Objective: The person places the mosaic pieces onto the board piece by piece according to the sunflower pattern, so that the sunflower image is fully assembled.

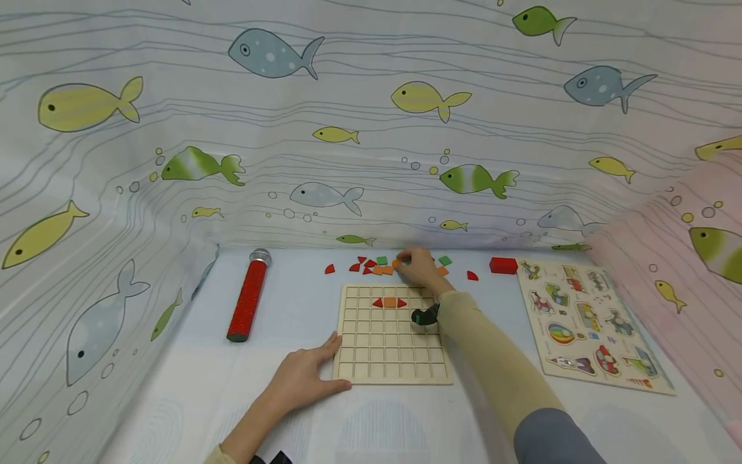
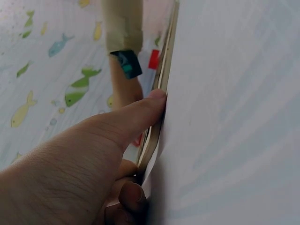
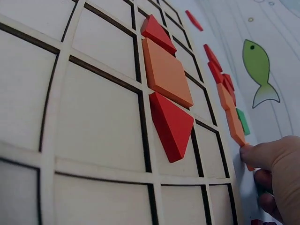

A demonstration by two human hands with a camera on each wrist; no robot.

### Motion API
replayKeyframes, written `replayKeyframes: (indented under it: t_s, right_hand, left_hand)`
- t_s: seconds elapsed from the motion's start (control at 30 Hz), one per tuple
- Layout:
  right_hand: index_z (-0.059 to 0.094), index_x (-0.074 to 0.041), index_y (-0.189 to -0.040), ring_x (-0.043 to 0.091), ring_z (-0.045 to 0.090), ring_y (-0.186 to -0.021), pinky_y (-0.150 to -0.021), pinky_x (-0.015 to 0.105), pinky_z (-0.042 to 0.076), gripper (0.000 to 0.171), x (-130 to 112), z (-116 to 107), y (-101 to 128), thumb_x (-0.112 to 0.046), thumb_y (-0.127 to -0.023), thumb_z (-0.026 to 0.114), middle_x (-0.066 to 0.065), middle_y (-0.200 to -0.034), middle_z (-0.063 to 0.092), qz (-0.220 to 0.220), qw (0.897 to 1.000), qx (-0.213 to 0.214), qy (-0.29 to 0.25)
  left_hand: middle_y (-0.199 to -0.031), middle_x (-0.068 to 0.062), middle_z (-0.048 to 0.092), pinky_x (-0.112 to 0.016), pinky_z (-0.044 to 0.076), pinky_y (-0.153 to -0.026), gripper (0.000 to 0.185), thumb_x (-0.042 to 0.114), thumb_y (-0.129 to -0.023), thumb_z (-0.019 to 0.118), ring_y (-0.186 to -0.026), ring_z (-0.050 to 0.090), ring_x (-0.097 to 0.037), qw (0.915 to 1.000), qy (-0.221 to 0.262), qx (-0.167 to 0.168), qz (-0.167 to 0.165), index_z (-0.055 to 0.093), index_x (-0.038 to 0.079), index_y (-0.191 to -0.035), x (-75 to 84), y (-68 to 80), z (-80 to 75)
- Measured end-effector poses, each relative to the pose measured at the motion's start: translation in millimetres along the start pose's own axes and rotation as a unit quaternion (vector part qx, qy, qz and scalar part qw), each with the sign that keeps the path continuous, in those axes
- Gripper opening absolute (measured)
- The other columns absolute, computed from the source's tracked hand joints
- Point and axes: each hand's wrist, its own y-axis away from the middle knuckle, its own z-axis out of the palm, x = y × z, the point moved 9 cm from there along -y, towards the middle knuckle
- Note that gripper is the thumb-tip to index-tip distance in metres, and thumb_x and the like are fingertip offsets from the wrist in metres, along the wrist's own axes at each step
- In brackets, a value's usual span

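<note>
A pale wooden grid board (image 1: 393, 351) lies in the middle of the table. Two red triangles (image 3: 174, 129) and an orange square tile (image 3: 168, 71) between them sit in a row in its cells. My left hand (image 1: 304, 380) rests at the board's near left corner, thumb and forefinger stretched along its edges. Beyond the far edge, my right hand (image 1: 420, 265) pinches an orange tile (image 1: 397, 263) between thumb and fingertips. Around it lie more orange tiles (image 1: 382, 270), red pieces (image 1: 355, 267) and green squares (image 1: 445, 260).
A red microphone (image 1: 248, 299) with a silver head lies to the left. At the right are a red block (image 1: 503, 265) and a picture puzzle board (image 1: 591, 322). Single red quarter-circle pieces (image 1: 472, 276) lie further out. A fish-printed sheet (image 1: 371, 161) rises behind the table.
</note>
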Motion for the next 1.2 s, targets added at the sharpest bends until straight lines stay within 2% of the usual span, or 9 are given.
replayKeyframes:
  t_s: [0.4,0.63,0.83,0.93,1.07,1.2]
  right_hand:
    - [0.075,0.003,-0.122,0.035,0.067,-0.119,-0.106,0.048,0.053,0.029,-0.4,-1.8,0.6,-0.017,-0.100,0.074,0.018,-0.123,0.074,-0.012,1.000,0.008,0.015]
    - [0.074,0.003,-0.123,0.036,0.066,-0.115,-0.103,0.049,0.053,0.030,-3.3,-8.2,11.5,-0.018,-0.101,0.073,0.019,-0.122,0.074,-0.016,1.000,0.019,0.008]
    - [0.074,0.000,-0.126,0.033,0.064,-0.107,-0.093,0.047,0.053,0.030,-0.4,-11.3,31.5,-0.018,-0.103,0.071,0.018,-0.123,0.073,-0.011,0.999,0.030,-0.040]
    - [0.075,-0.003,-0.127,0.032,0.063,-0.108,-0.094,0.046,0.053,0.029,-0.7,-12.2,45.1,-0.020,-0.103,0.072,0.016,-0.125,0.072,-0.004,0.997,0.040,-0.065]
    - [0.077,-0.007,-0.124,0.030,0.063,-0.111,-0.090,0.046,0.055,0.028,-10.7,-13.0,67.8,-0.022,-0.101,0.075,0.012,-0.123,0.074,-0.015,0.994,0.054,-0.089]
    - [0.078,-0.008,-0.122,0.028,0.066,-0.105,-0.084,0.042,0.057,0.027,-25.1,-8.1,90.0,-0.021,-0.098,0.078,0.009,-0.119,0.076,-0.033,0.994,0.049,-0.094]
  left_hand:
    - [-0.159,-0.001,0.053,-0.046,0.057,-0.104,0.096,0.058,-0.079,0.089,-0.130,0.067,-0.028,1.0000,-0.005,0.001,-0.004,0.055,0.011,-0.155,0.9,0.4,-1.0]
    - [-0.160,0.000,0.052,-0.047,0.057,-0.104,0.096,0.058,-0.079,0.089,-0.131,0.067,-0.028,0.9999,-0.003,-0.005,-0.009,0.054,0.012,-0.156,1.3,0.8,-0.9]
    - [-0.159,0.000,0.052,-0.047,0.057,-0.103,0.096,0.059,-0.079,0.089,-0.130,0.067,-0.028,0.9999,-0.001,-0.004,-0.010,0.055,0.012,-0.155,1.6,1.9,-1.5]
    - [-0.159,-0.001,0.053,-0.047,0.057,-0.103,0.096,0.058,-0.078,0.089,-0.130,0.067,-0.029,1.0000,-0.001,-0.004,-0.009,0.055,0.011,-0.155,1.6,1.7,-1.3]
    - [-0.160,-0.001,0.052,-0.048,0.056,-0.104,0.096,0.059,-0.079,0.089,-0.131,0.067,-0.030,0.9999,0.000,-0.005,-0.010,0.055,0.011,-0.155,1.5,1.2,-0.4]
    - [-0.159,-0.001,0.053,-0.047,0.056,-0.104,0.097,0.060,-0.079,0.088,-0.130,0.067,-0.029,1.0000,-0.001,-0.003,-0.007,0.055,0.010,-0.155,2.1,1.2,-1.3]
